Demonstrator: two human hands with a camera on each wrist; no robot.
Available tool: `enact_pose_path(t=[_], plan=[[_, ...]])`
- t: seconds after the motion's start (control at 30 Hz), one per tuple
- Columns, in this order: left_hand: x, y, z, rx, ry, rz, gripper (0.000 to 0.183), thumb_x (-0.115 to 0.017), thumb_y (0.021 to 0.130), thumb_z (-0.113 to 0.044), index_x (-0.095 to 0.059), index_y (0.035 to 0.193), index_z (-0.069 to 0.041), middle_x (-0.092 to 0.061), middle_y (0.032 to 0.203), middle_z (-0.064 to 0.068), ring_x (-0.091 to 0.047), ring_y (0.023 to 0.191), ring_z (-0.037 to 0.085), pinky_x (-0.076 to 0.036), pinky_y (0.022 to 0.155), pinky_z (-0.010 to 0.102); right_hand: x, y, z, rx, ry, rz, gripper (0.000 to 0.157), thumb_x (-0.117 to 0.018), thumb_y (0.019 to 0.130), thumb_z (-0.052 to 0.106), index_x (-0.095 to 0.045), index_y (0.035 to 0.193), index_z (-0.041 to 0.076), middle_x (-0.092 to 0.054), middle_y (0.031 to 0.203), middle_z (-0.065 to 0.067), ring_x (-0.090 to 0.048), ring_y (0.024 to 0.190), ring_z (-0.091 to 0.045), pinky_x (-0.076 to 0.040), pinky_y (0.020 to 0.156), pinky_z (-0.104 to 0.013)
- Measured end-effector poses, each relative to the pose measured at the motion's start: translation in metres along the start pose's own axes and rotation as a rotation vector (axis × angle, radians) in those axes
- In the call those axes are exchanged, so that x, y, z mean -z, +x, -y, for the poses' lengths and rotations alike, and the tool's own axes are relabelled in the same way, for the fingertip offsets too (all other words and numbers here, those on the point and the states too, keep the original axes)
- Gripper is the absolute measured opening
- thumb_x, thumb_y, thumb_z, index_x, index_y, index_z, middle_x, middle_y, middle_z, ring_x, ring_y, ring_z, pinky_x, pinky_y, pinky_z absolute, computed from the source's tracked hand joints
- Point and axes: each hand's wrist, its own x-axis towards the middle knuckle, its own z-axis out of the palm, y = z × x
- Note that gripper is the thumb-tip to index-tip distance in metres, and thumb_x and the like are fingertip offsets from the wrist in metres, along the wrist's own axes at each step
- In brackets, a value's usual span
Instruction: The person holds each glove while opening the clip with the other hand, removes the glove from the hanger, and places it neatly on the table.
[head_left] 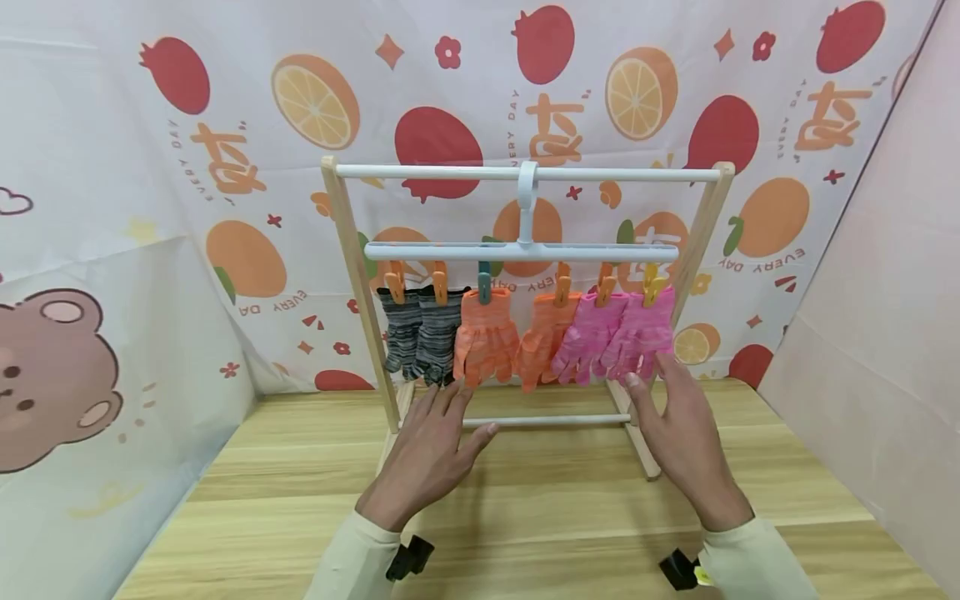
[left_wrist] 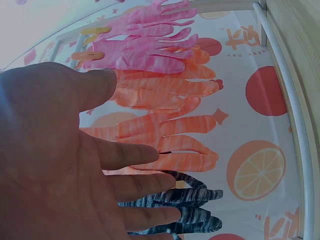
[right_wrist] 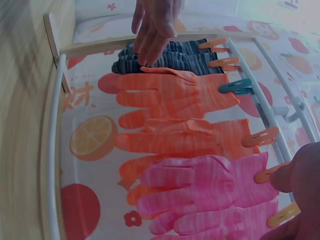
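Note:
Striped grey-and-black gloves (head_left: 438, 333), orange gloves (head_left: 486, 337) and pink gloves (head_left: 651, 329) hang in a row, fingers down. Clothespins, including a teal one (head_left: 484, 283) and a yellow one (head_left: 654, 290), fix their cuffs to a white hanger (head_left: 442, 252). My left hand (head_left: 427, 450) is spread below the grey-and-black and orange gloves, fingers extended and holding nothing. To the right, my right hand (head_left: 686, 433) is raised by the lower edge of the last pink glove, thumb and fingers apart. In the right wrist view its thumb (right_wrist: 300, 172) overlaps an orange clothespin.
The hanger hooks over the top bar (head_left: 435, 172) of a wooden-sided rack (head_left: 348, 275). A lower white bar (head_left: 555, 421) runs between its feet on the wood-grain table (head_left: 540, 533). Behind hangs a fruit-print cloth (head_left: 480, 83), with pale side walls left and right.

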Motion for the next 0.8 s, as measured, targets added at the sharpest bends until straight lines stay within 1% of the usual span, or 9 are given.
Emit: enact_pose_path(t=[0.17,0.23,0.4,0.5,0.63,0.8], plan=[[-0.001,0.002,0.000,-0.028,0.008,-0.046,0.063,-0.054,0.104,-0.046,-0.051,0.145,0.002,-0.046,0.150,0.025,-0.036,0.142,0.049,-0.024,0.117,0.060,0.010,0.011,0.003,-0.044,0.008,-0.025,0.071,-0.057,0.104,0.039,-0.032,0.156,-0.002,-0.037,0.155,-0.029,-0.032,0.142,-0.051,-0.028,0.107,-0.071],[-0.002,0.003,0.000,-0.045,0.011,-0.073,0.061,-0.056,0.103,-0.045,-0.053,0.143,0.002,-0.049,0.147,0.025,-0.040,0.140,0.046,-0.026,0.116,0.059,0.014,0.016,0.005,-0.062,0.012,-0.036,0.072,-0.056,0.104,0.040,-0.031,0.156,-0.003,-0.037,0.155,-0.030,-0.031,0.143,-0.051,-0.028,0.107,-0.072],[-0.004,0.006,-0.001,-0.073,0.006,-0.129,0.058,-0.057,0.104,-0.043,-0.055,0.141,0.001,-0.055,0.141,0.021,-0.048,0.134,0.039,-0.033,0.112,0.056,0.025,0.029,0.007,-0.078,0.043,-0.088,0.074,-0.056,0.103,0.044,-0.033,0.155,-0.003,-0.039,0.155,-0.026,-0.034,0.143,-0.047,-0.030,0.109,-0.068],[-0.005,0.008,-0.002,-0.085,-0.001,-0.150,0.056,-0.057,0.104,-0.042,-0.056,0.140,0.001,-0.056,0.139,0.020,-0.049,0.133,0.038,-0.034,0.111,0.056,0.029,0.035,0.008,-0.083,0.077,-0.107,0.073,-0.057,0.103,0.044,-0.034,0.156,0.000,-0.039,0.156,-0.023,-0.034,0.144,-0.044,-0.030,0.110,-0.067],[-0.007,0.012,-0.004,-0.103,-0.002,-0.162,0.055,-0.059,0.103,-0.040,-0.057,0.139,0.002,-0.057,0.138,0.020,-0.050,0.132,0.038,-0.035,0.111,0.055,0.030,0.040,0.009,-0.106,0.111,-0.098,0.072,-0.056,0.103,0.043,-0.033,0.157,0.003,-0.039,0.158,-0.020,-0.032,0.147,-0.041,-0.028,0.111,-0.068],[-0.008,0.016,-0.007,-0.107,-0.014,-0.158,0.058,-0.059,0.103,-0.041,-0.055,0.142,0.001,-0.057,0.139,0.021,-0.048,0.134,0.038,-0.035,0.112,0.055,0.030,0.047,0.009,-0.139,0.108,-0.079,0.072,-0.054,0.103,0.046,-0.032,0.158,0.006,-0.036,0.160,-0.017,-0.029,0.149,-0.039,-0.026,0.111,-0.068]])
